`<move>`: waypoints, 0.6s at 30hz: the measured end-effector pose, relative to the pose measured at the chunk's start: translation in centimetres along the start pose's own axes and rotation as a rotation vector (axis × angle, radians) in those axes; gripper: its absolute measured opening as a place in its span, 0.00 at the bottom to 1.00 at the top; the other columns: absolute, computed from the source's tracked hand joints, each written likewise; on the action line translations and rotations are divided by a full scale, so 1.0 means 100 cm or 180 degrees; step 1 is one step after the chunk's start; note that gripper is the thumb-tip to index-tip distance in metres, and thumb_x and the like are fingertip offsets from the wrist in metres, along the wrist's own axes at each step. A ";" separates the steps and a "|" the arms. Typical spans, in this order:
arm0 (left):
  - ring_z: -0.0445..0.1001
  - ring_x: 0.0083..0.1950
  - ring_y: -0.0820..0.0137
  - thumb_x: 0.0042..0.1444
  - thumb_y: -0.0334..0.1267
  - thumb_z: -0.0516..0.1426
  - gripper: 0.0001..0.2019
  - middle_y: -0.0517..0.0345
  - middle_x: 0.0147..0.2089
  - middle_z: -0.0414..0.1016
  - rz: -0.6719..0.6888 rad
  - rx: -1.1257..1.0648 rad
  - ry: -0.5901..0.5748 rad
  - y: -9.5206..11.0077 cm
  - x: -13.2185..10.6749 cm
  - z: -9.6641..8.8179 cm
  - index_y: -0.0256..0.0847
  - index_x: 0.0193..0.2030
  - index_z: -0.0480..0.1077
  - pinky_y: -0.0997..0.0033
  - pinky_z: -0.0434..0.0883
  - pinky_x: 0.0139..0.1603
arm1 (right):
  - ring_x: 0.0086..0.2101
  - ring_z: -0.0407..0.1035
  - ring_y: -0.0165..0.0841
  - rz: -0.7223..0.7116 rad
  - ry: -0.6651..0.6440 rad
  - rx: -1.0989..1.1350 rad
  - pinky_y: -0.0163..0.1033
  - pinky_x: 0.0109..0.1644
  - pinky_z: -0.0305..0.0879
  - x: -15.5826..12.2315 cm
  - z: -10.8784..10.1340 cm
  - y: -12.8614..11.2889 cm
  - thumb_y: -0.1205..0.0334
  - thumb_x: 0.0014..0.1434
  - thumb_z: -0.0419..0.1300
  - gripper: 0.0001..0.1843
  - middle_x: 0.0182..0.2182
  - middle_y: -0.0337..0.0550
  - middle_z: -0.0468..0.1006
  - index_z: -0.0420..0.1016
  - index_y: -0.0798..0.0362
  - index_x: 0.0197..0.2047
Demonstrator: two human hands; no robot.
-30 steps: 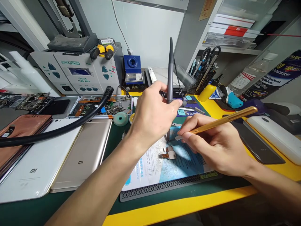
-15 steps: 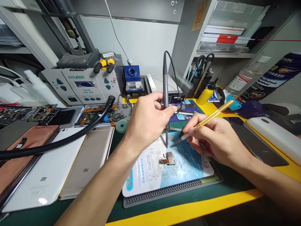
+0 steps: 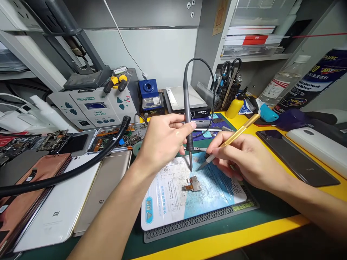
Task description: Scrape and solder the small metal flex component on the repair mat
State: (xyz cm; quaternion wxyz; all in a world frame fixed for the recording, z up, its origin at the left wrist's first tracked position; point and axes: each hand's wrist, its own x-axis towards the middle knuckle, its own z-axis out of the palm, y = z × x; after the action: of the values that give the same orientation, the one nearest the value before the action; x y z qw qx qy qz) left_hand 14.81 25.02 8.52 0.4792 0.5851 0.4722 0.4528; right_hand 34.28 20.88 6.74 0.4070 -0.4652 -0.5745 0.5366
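Note:
My left hand [image 3: 169, 139] is closed around a grey-black soldering iron [image 3: 187, 97], held nearly upright with its tip pointing down. Pinched in my right hand [image 3: 238, 155] is a craft knife [image 3: 238, 130] with a gold handle, its blade slanting down to the left. Below both tips, a small metal camera module [image 3: 195, 184] with an orange flex cable lies on a blue and white printed card [image 3: 173, 213]. The iron's tip is just above the module, apart from it. Whether either tip touches the card I cannot tell.
A grey honeycomb mat [image 3: 200, 225] lies under the card. Phones, including a white one [image 3: 59, 213], lie at left beneath a black hose [image 3: 89, 173]. Behind stand a hot-air station [image 3: 100, 106] and a yellow bottle [image 3: 235, 105]. A dark phone [image 3: 295, 159] rests at right.
The camera view has shifted slightly. The soldering iron has turned a little in my left hand, and its cable now arcs wider. Both hands keep their hold; the module stays on the card.

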 end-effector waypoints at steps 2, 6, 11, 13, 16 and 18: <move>0.67 0.17 0.78 0.58 0.33 0.65 0.04 0.65 0.22 0.71 -0.0064 -0.0007 0.0018 -0.001 0.001 0.000 0.36 0.34 0.78 0.80 0.64 0.15 | 0.15 0.62 0.23 -0.0010 0.0006 -0.0056 0.26 0.14 0.53 0.000 0.000 -0.001 0.68 0.59 0.61 0.04 0.20 0.34 0.73 0.76 0.54 0.32; 0.69 0.18 0.78 0.59 0.34 0.64 0.07 0.64 0.24 0.71 0.0034 0.0106 -0.0009 -0.005 0.002 0.000 0.37 0.30 0.76 0.80 0.65 0.17 | 0.15 0.61 0.24 0.0017 -0.0019 -0.0161 0.28 0.14 0.53 0.000 0.003 -0.005 0.67 0.58 0.62 0.03 0.18 0.33 0.71 0.74 0.54 0.31; 0.71 0.17 0.77 0.60 0.34 0.63 0.05 0.65 0.23 0.70 0.0086 0.0170 -0.0029 -0.010 0.004 0.001 0.37 0.33 0.75 0.79 0.66 0.17 | 0.18 0.60 0.24 -0.0131 -0.0067 -0.0375 0.30 0.19 0.58 -0.001 0.008 -0.006 0.64 0.58 0.65 0.05 0.20 0.34 0.70 0.75 0.55 0.32; 0.71 0.17 0.77 0.61 0.33 0.63 0.04 0.65 0.22 0.70 0.0063 0.0177 -0.0027 -0.009 0.003 0.002 0.37 0.34 0.76 0.80 0.66 0.17 | 0.19 0.61 0.24 -0.0281 -0.0076 -0.0400 0.31 0.21 0.59 -0.002 0.009 -0.004 0.64 0.60 0.65 0.05 0.22 0.34 0.71 0.75 0.55 0.33; 0.70 0.17 0.78 0.61 0.31 0.62 0.06 0.65 0.22 0.69 0.0048 0.0197 -0.0039 -0.007 0.002 0.004 0.37 0.32 0.75 0.81 0.66 0.16 | 0.20 0.62 0.24 -0.0397 -0.0126 -0.0488 0.31 0.21 0.59 -0.003 0.009 -0.002 0.65 0.62 0.63 0.06 0.23 0.35 0.71 0.75 0.55 0.33; 0.70 0.17 0.78 0.62 0.31 0.61 0.09 0.65 0.22 0.68 0.0070 0.0211 -0.0079 -0.005 0.002 0.005 0.37 0.29 0.73 0.81 0.66 0.16 | 0.20 0.62 0.24 -0.0418 -0.0196 -0.0564 0.31 0.21 0.57 -0.004 0.009 -0.002 0.65 0.63 0.62 0.05 0.23 0.35 0.72 0.75 0.55 0.33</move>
State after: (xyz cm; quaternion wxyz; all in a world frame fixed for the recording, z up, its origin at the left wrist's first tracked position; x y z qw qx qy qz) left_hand 15.26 25.20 7.99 0.4604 0.6114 0.4745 0.4349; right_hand 33.50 20.29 6.92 0.3807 -0.4439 -0.6612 0.4699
